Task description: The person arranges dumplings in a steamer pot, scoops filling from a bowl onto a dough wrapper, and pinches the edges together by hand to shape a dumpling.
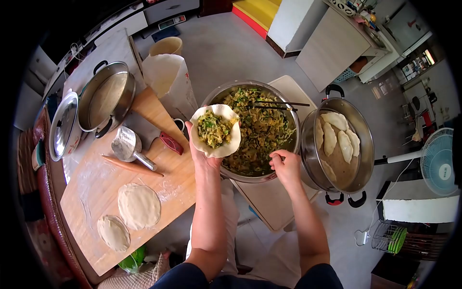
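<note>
On my left hand (206, 156) rests a round dough wrapper (230, 148) with its edges curling up around a mound of chopped green and yellow filling (213, 129). It is held over the left rim of a large metal bowl (260, 178) of the same filling. My right hand (285, 166) is at the bowl's lower right edge with its fingers pinched together; whatever they may hold is too small to make out. A pair of dark chopsticks (279, 104) lies across the bowl's upper right rim.
Right of the bowl, a steamer pot (366, 144) holds several folded dumplings (345, 146). At left, a wooden board (178, 192) bears dough pieces (139, 206), a rolling pin (132, 165) and a metal scoop (126, 144). An empty pan (107, 96) and a fan (439, 161) stand farther out.
</note>
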Demonstrator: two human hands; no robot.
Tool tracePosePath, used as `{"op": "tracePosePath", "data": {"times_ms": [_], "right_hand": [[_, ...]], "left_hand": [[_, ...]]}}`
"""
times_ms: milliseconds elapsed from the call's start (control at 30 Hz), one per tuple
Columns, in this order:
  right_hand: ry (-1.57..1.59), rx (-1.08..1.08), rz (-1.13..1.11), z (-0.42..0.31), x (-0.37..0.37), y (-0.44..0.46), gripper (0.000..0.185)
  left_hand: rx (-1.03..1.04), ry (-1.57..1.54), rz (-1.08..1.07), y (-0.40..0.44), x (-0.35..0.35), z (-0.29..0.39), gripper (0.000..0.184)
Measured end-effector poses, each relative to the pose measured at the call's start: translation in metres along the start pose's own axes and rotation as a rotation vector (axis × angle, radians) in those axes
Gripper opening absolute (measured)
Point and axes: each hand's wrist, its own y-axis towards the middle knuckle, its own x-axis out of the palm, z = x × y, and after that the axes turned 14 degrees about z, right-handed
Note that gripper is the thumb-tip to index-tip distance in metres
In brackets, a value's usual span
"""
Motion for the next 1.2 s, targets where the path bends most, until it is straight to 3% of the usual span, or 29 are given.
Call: {"op": "tracePosePath", "data": {"times_ms": [100,333,433,533,633,933,1200], "right_hand": [[0.197,0.155,-0.017,-0.006,0.005,-0.001,0.020],[0.553,0.243,-0.054,0.015,0.000,0.004,0.019],[0.634,0.292,-0.071,0.015,0.000,0.005,0.019],[0.509,0.299,-0.096,0.008,0.011,0.005,0.019],[0.573,0.326,-0.117,0.008,0.013,0.005,0.019],[0.976,0.353,-0.172,0.021,0.002,0.012,0.021],[1.054,0.208,-0.178,-0.023,-0.018,0.019,0.026]], "left_hand": [[-0.008,-0.038,-0.008,0.000,0.002,0.001,0.073],[-0.010,-0.065,0.013,-0.007,0.007,0.004,0.070],[-0.032,-0.134,-0.088,-0.001,-0.001,0.009,0.068],[-0.024,-0.123,-0.068,-0.002,0.000,0.010,0.066],[0.022,-0.057,-0.028,-0.003,0.001,0.010,0.065],[0.050,-0.085,0.019,-0.004,0.003,0.014,0.061],[0.055,-0.083,-0.145,-0.006,0.001,0.010,0.061]]}}
